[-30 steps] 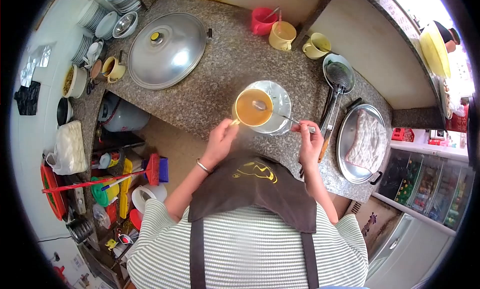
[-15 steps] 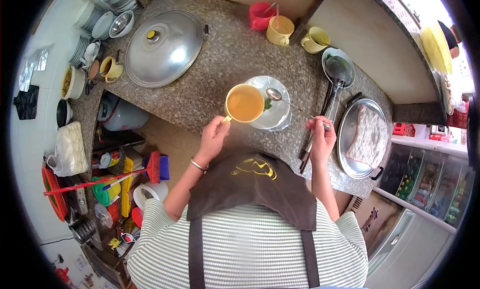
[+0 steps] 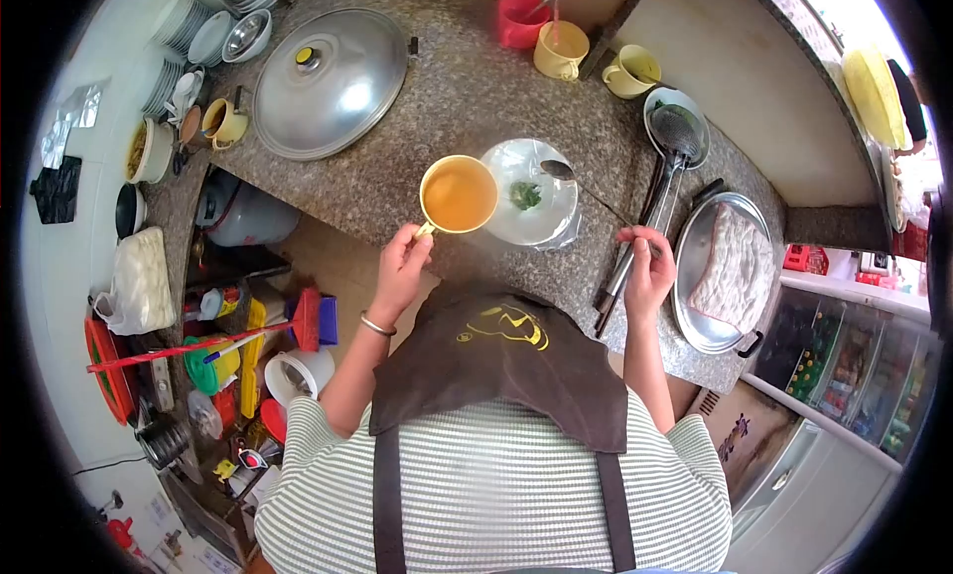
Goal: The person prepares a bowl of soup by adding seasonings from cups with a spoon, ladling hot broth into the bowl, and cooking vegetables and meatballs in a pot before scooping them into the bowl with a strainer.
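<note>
My left hand (image 3: 402,260) is closed on the handle of a yellow cup (image 3: 459,194) filled with orange-brown liquid. The cup is held just left of a bowl covered in clear plastic (image 3: 506,216), partly overlapping its edge in view. Some chopped green herbs (image 3: 524,195) lie in the bowl. In my right hand (image 3: 648,266) is the handle end of a long metal spoon (image 3: 558,170), pinched between the fingers. The spoon's head hangs over the bowl's right rim.
A large metal lid (image 3: 333,82) rests on the stone counter at back left. Red (image 3: 521,20) and yellow cups (image 3: 630,72) stand along the back wall. To the right are strainers (image 3: 677,132) and a round tray (image 3: 695,306) bearing a white cloth-like slab (image 3: 733,271).
My left hand has moved the cup leftward, uncovering more of the bowl and the herbs. My right hand has shifted slightly right, taking the spoon's head towards the bowl's right rim.
</note>
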Tool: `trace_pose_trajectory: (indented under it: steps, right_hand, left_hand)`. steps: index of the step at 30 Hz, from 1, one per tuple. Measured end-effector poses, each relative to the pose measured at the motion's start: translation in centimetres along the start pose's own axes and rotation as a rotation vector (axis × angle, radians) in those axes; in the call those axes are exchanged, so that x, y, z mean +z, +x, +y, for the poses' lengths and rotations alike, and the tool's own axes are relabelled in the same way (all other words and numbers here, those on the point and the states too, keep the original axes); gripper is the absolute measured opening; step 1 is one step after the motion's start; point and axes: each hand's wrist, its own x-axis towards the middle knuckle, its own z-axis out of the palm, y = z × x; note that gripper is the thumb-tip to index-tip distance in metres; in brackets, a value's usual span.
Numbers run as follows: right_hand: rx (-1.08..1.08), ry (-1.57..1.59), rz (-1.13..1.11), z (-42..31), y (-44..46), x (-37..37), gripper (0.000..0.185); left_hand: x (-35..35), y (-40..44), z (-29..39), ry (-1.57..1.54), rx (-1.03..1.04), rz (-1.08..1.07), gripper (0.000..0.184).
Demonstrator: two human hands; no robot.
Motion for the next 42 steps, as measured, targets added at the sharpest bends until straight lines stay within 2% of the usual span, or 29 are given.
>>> trace_pose_trajectory:
  steps: [2, 5, 7, 9, 10, 11, 15, 16, 20, 23, 28, 31, 33, 37, 42]
  right_hand:
    - [-0.127, -0.096, -0.060, -0.4, 0.2, -0.2, 0.015]
    - [-0.152, -0.094, -0.064, -1.0, 0.4, 0.1, 0.015]
    - [-0.088, -0.044, -0.052, -1.2, 0.5, 1.0, 0.013]
    - [0.012, -0.028, -0.143, -2.6, 0.7, 2.3, 0.013]
    - [-0.068, -0.037, -0.219, -1.5, 1.1, 2.9, 0.013]
    - [-0.049, -0.021, -0.268, -0.7, 1.2, 3.7, 0.013]
    - [-0.233, -0.228, -0.444, -1.0, 2.6, 7.6, 0.015]
    - [-0.251, -0.261, -0.451, -0.9, 2.9, 8.5, 0.018]
    - [-0.168, -0.242, -0.569, -2.5, 4.3, 11.1, 0.055]
    - [-0.058, -0.366, -0.489, 0.7, 4.5, 11.1, 0.057]
    - [0.255, -0.294, -0.109, 6.4, 0.8, 10.0, 0.055]
    - [0.411, -0.308, 0.089, 7.1, -3.5, 9.6, 0.050]
    - [0.471, -0.347, 0.141, 6.7, -6.2, 10.0, 0.050]
    - [0.613, -0.313, 0.248, 5.0, -8.7, 12.0, 0.048]
    - [0.593, -0.301, 0.287, 5.0, -8.9, 13.6, 0.047]
  left_hand:
    - [0.1, -0.3, 0.0, -0.011, -0.004, 0.002, 0.014]
    - [0.6, -0.9, 0.8, -0.013, 0.003, 0.001, 0.013]
    - [1.1, -1.2, 0.9, -0.049, -0.018, 0.001, 0.012]
    - [1.5, -1.1, 1.0, -0.093, -0.031, 0.009, 0.012]
    - [1.7, -1.0, 1.1, -0.135, -0.025, -0.008, 0.011]
    - [2.0, -0.8, 1.1, -0.178, -0.017, -0.025, 0.011]
    - [1.7, 1.4, 1.4, -0.165, -0.036, -0.029, 0.012]
    - [1.3, 2.6, 1.1, -0.192, -0.056, -0.057, 0.012]
    - [-0.1, 8.9, 1.0, -0.237, -0.054, -0.103, 0.015]
    - [-0.9, 15.4, -0.8, -0.239, -0.021, -0.124, 0.016]
    - [-1.0, 27.6, -2.7, -0.170, 0.079, -0.111, 0.022]
    - [0.6, 34.3, -4.1, -0.135, 0.085, -0.049, 0.023]
    - [2.0, 38.2, -4.3, -0.017, 0.093, 0.088, 0.026]
    - [4.5, 44.5, -5.4, -0.071, 0.128, 0.098, 0.028]
    - [6.1, 47.5, -6.0, 0.025, 0.176, 0.172, 0.024]
